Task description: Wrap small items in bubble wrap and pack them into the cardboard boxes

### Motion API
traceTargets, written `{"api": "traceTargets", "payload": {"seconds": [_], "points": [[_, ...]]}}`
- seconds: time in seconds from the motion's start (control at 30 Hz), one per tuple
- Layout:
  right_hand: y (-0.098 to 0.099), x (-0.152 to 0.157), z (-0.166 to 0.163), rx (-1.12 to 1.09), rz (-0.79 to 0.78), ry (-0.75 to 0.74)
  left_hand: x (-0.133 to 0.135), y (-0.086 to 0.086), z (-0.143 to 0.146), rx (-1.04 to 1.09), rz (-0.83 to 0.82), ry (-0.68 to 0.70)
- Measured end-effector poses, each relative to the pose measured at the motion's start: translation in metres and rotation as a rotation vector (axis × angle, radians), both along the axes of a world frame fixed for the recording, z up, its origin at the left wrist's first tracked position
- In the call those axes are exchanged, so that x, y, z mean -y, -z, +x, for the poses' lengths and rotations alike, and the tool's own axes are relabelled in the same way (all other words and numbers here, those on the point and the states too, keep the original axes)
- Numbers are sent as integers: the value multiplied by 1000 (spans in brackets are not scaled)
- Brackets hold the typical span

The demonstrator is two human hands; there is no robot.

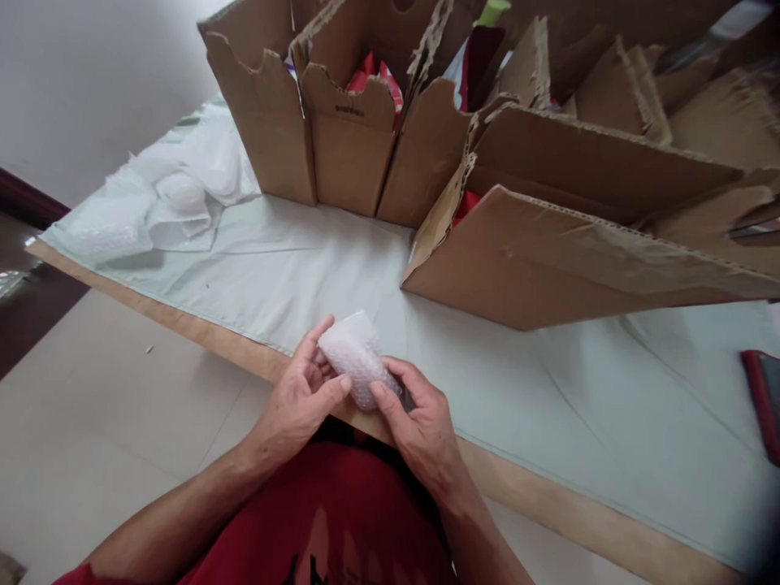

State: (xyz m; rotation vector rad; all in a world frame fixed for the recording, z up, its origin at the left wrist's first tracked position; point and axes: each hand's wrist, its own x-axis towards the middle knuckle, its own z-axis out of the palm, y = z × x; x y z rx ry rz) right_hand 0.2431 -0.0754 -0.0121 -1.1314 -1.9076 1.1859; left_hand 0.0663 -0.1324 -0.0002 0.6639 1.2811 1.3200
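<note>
A small bundle wrapped in white bubble wrap [355, 356] is held over the near edge of the table. My left hand [301, 396] grips its left side, thumb across the front and fingers behind. My right hand [417, 418] pinches its lower right end with thumb and fingers closed on the wrap. What is inside the wrap is hidden. Both hands sit just above the table's wooden edge [201, 329], close to my red shirt.
The table is covered by a pale green cloth [292, 268]. Several torn open cardboard boxes [548, 244] stand across the back and right, some with red items inside. Loose bubble wrap and white sheets [158, 199] lie at the far left. A red object [761, 398] sits at the right edge.
</note>
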Motion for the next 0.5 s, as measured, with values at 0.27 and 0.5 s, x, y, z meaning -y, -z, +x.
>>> {"api": "traceTargets", "payload": {"seconds": [0.27,0.5], "points": [[-18,-12,30,-116,-217,-106,4,-2,7,-590,224,331],[-42,-19,54,57,-105,-66,-19,-6,18,-953,549,417]]}}
